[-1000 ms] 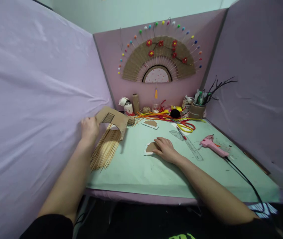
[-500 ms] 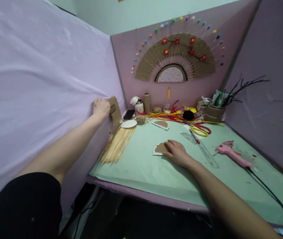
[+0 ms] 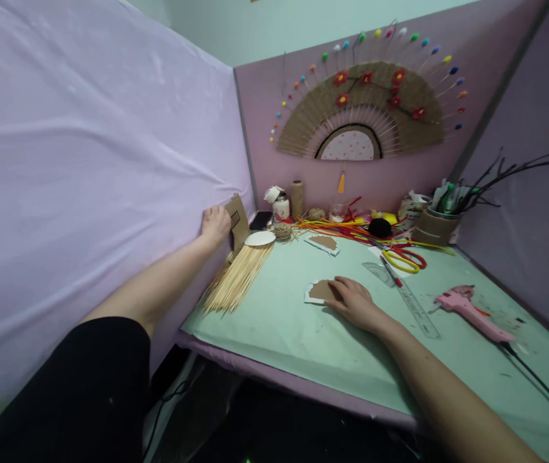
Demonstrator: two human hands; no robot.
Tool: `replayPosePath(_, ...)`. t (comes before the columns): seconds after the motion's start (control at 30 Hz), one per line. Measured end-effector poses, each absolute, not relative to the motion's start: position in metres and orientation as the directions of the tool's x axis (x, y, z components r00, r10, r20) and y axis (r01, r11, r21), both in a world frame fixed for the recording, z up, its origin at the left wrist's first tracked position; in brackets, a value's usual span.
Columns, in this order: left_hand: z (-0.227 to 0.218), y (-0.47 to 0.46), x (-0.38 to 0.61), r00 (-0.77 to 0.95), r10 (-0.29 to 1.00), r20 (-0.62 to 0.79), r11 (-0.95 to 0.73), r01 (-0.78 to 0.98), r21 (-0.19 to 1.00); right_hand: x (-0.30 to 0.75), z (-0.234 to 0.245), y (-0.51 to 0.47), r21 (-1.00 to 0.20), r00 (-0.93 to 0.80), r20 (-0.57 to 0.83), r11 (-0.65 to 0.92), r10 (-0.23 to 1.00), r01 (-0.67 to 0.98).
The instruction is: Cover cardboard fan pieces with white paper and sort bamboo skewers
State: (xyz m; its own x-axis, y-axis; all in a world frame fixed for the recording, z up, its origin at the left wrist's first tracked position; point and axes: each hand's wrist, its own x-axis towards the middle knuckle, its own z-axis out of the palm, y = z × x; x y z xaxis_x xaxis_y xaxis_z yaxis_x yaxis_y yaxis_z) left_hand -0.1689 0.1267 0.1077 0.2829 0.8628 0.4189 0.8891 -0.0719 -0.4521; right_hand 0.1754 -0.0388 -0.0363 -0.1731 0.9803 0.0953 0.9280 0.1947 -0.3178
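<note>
My left hand [image 3: 216,225] is closed at the left edge of an upright brown cardboard piece [image 3: 240,222] with a printed square, against the left cloth wall; its fingertips are partly hidden. Beside it lies a bundle of thin bamboo sticks [image 3: 238,280], with a white oval disc [image 3: 260,238] at its far end. On the green tabletop, my right hand [image 3: 354,301] has its thumb and fingers on a half-round cardboard piece [image 3: 320,292] with a white folded edge, covering its right part. A similar half-round piece [image 3: 323,243] lies farther back.
A pink glue gun [image 3: 474,313] with a cord lies at the right. Near my right hand are a ruler [image 3: 419,308], a protractor [image 3: 377,272] and yellow-handled scissors [image 3: 400,262]. Pipe cleaners, twine, jars and a pot of twigs [image 3: 436,225] line the back, below a decorated fan [image 3: 361,109].
The view has shifted, moving the scene rightward. My left hand and the cardboard piece are slightly lower, nearer the sticks. My right hand stays on the half-round piece.
</note>
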Motion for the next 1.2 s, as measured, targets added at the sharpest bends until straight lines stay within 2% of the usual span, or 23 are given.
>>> replayPosePath(0.4,0.134,0.139,-0.161,0.292,0.82,0.493,-0.077,0.909,-0.409,0.181,-0.049,-0.035,-0.284,-0.173,0.098,0.194,0.98,0.939)
replayPosePath(0.77,0.11,0.146,-0.164,0.249,0.855,0.454,-0.081,0.93,-0.358,0.187,-0.06,-0.032,-0.279,-0.187,0.133,0.218,0.973,0.935)
replayPosePath(1.2,0.115,0.136,-0.162,0.22,0.863,0.454,-0.069,0.943,-0.326,0.192,-0.065,-0.026,-0.277,-0.198,0.246,0.264,0.949,0.924)
